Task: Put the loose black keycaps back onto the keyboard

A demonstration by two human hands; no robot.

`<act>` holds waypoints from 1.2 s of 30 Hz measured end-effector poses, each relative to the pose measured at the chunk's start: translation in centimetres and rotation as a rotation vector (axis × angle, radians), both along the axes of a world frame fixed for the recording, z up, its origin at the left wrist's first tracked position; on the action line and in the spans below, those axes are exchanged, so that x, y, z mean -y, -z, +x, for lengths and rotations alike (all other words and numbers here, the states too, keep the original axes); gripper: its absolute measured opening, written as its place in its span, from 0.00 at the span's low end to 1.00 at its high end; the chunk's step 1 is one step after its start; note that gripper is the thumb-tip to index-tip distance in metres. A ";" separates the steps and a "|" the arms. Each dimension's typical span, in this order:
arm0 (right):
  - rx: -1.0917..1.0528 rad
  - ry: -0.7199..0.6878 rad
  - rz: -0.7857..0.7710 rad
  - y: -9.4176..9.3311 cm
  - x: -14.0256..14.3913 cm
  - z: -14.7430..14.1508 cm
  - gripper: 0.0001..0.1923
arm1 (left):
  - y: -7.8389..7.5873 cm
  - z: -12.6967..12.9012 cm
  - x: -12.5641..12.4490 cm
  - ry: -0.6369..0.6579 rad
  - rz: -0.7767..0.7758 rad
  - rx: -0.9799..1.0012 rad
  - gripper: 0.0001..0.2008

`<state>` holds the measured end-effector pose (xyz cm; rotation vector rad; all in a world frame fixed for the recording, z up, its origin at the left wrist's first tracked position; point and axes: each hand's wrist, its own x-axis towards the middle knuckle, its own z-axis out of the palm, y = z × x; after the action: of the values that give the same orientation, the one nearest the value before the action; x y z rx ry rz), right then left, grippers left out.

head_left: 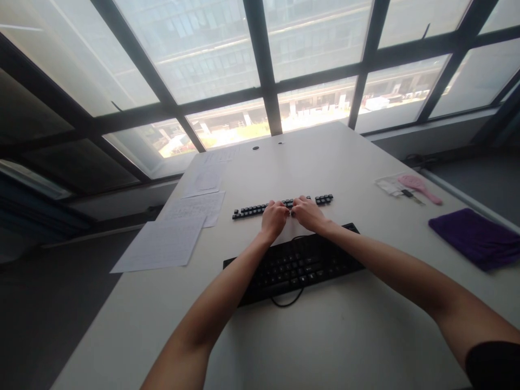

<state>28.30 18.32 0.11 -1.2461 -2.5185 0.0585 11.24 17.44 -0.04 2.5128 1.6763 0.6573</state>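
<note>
Your left hand (274, 220) and right hand (307, 213) met at the black key rows (254, 209), twelve o'clock from the keyboard (298, 264), fingers bent inward, likely because the keys were small, but I couldn't tell what they held.

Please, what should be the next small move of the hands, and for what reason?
Perhaps nudge the black keycaps nearest the fingers gently into line: the left hand and right hand nearly meet at the row's middle, beyond the keyboard.

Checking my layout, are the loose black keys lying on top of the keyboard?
No, the loose black keys lie in rows on the white table, beyond the keyboard.
</note>
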 end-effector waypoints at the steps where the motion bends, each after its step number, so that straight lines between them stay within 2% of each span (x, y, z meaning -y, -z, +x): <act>1: -0.006 -0.011 -0.006 0.0 0.0 0.0 0.13 | 0.1 0.0 0.0 0.008 -0.006 0.008 0.10; 6: -0.055 -0.032 -0.033 -0.2 0.2 0.3 0.10 | -0.2 0.2 0.0 0.021 -0.039 0.068 0.07; 9: -0.095 -0.016 -0.033 -0.7 1.1 1.2 0.08 | -1.0 0.3 1.3 0.000 -0.043 0.112 0.05; 12: -0.277 -0.014 -0.060 -1.1 3.4 2.8 0.06 | -1.9 0.2 4.3 0.010 -0.051 0.196 0.03; 15: -0.518 -0.060 -0.128 -1.0 6.7 4.6 0.05 | -2.4 0.3 8.4 0.088 -0.098 0.390 0.03; 18: -0.594 -0.118 -0.193 -0.5 9.6 5.7 0.05 | -2.2 0.8 11.6 0.115 -0.184 0.439 0.05; 20: -0.598 -0.153 -0.221 -0.1 10.9 6.1 0.06 | -1.7 1.2 12.8 0.119 -0.217 0.435 0.06; 27: -0.555 -0.243 -0.219 0.6 11.8 6.3 0.07 | -0.6 1.5 13.7 0.147 -0.146 0.425 0.05; 36: -0.533 -0.307 -0.184 0.6 12.0 6.3 0.10 | -0.5 1.4 14.0 0.158 -0.089 0.408 0.04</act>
<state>34.64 6.33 -0.52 -0.7564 -2.2317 0.6195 12.66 3.40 0.48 2.2263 1.3210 0.9732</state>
